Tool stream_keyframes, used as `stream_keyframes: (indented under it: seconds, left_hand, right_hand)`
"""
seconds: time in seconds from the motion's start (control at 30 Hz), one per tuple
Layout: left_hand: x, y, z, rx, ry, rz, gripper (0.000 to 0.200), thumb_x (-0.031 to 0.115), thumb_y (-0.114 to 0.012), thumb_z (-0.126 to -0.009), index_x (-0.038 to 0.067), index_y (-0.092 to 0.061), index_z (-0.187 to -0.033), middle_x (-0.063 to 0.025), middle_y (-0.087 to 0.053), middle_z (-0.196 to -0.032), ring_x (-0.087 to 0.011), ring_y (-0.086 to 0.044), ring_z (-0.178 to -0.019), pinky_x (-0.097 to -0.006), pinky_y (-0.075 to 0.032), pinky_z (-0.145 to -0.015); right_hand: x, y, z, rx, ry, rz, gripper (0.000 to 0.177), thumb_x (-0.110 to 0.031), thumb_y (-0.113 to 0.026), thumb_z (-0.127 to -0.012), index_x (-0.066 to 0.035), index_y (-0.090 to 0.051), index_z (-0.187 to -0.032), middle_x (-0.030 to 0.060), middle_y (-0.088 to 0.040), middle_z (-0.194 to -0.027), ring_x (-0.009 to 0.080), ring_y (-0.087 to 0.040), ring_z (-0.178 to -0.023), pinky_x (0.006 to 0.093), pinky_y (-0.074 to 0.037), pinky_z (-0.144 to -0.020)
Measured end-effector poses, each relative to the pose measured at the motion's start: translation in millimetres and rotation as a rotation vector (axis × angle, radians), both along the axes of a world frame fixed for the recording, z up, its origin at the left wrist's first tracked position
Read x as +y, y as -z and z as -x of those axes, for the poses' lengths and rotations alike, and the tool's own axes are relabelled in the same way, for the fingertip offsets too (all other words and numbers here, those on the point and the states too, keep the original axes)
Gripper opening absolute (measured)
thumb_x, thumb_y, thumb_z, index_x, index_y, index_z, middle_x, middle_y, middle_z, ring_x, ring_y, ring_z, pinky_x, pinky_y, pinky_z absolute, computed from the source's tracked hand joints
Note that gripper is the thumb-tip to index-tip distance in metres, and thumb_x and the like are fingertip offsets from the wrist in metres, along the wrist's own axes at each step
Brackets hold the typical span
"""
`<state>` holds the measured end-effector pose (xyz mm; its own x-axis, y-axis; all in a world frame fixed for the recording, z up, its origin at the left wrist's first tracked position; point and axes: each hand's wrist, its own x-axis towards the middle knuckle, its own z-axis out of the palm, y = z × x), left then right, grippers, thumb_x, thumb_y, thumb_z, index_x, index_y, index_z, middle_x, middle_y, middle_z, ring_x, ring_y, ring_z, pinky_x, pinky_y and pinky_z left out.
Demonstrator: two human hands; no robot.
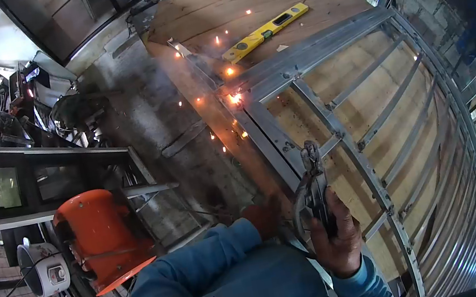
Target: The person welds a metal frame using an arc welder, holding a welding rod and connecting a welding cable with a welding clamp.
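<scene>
My right hand [341,235] is wrapped around a dark welding electrode holder [316,189], its jaw end pointing away from me. The holder is above the near side member of a welded metal frame [349,148]. Bright sparks [235,98] burst at the frame's far left corner and scatter over the board edge and floor. Whether a rod joins the holder to that glow, I cannot make out. My left hand [265,219] is low at the board's left edge, beside the frame; its fingers are dark and mostly hidden.
A yellow spirit level [265,33] lies on the wooden board [190,20] beyond the frame. A clamp-like metal tool [181,49] is at the board's left edge. An orange drum-shaped blower [101,239] and a white rice cooker [44,271] stand at left. Smoke hangs near the sparks.
</scene>
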<state>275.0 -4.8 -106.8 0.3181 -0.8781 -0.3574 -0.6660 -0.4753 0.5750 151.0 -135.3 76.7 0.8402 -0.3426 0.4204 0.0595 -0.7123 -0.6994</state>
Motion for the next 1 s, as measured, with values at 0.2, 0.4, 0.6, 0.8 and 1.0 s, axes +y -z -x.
stream_keyframes:
  seconds: [0.2, 0.4, 0.6, 0.8, 1.0]
  left_hand:
    - [-1, 1, 4, 0.020, -0.019, 0.010, 0.055, 0.024, -0.056, -0.092, -0.001, -0.050, -0.141, -0.0291, -0.065, -0.116, -0.0435, -0.067, -0.104, -0.0492, -0.056, -0.082]
    - [-1, -3, 3, 0.027, -0.012, 0.001, 0.056, 0.025, -0.055, -0.092, -0.001, -0.048, -0.142, -0.0288, -0.064, -0.118, -0.0430, -0.066, -0.105, -0.0488, -0.056, -0.083]
    - [-2, -5, 1, 0.034, -0.008, -0.021, 0.057, 0.026, -0.055, -0.092, 0.000, -0.047, -0.143, -0.0285, -0.063, -0.121, -0.0424, -0.066, -0.106, -0.0484, -0.056, -0.085]
    - [-3, -7, 2, 0.046, -0.011, -0.032, 0.058, 0.027, -0.054, -0.093, 0.000, -0.045, -0.144, -0.0282, -0.063, -0.123, -0.0419, -0.066, -0.108, -0.0480, -0.056, -0.086]
    - [-5, -12, 0, 0.065, -0.023, -0.031, 0.060, 0.028, -0.054, -0.093, 0.000, -0.044, -0.145, -0.0279, -0.062, -0.125, -0.0414, -0.066, -0.109, -0.0476, -0.056, -0.088]
  right_hand:
    - [-1, 5, 0, 0.039, -0.078, -0.255, 0.066, 0.000, -0.065, -0.087, -0.007, -0.046, -0.150, 0.0254, -0.063, -0.129, 0.0363, -0.064, -0.117, 0.0411, -0.051, -0.097]
    - [-3, 7, 5, -0.016, -0.015, -0.069, 0.058, -0.001, -0.066, -0.086, 0.002, -0.051, -0.142, 0.0249, -0.064, -0.124, 0.0386, -0.063, -0.116, 0.0449, -0.050, -0.098]
    - [-1, 9, 5, 0.017, -0.024, -0.206, 0.057, -0.003, -0.069, -0.085, 0.001, -0.054, -0.140, 0.0261, -0.063, -0.124, 0.0399, -0.062, -0.116, 0.0451, -0.048, -0.100]
    - [-3, 10, 1, 0.000, -0.024, -0.029, 0.062, 0.000, -0.066, -0.087, -0.003, -0.049, -0.147, 0.0210, -0.066, -0.113, 0.0308, -0.068, -0.099, 0.0384, -0.053, -0.087]
    - [-3, 12, 4, 0.070, -0.096, -0.283, 0.069, 0.005, -0.062, -0.086, -0.006, -0.041, -0.152, 0.0162, -0.067, -0.105, 0.0237, -0.067, -0.088, 0.0343, -0.054, -0.076]
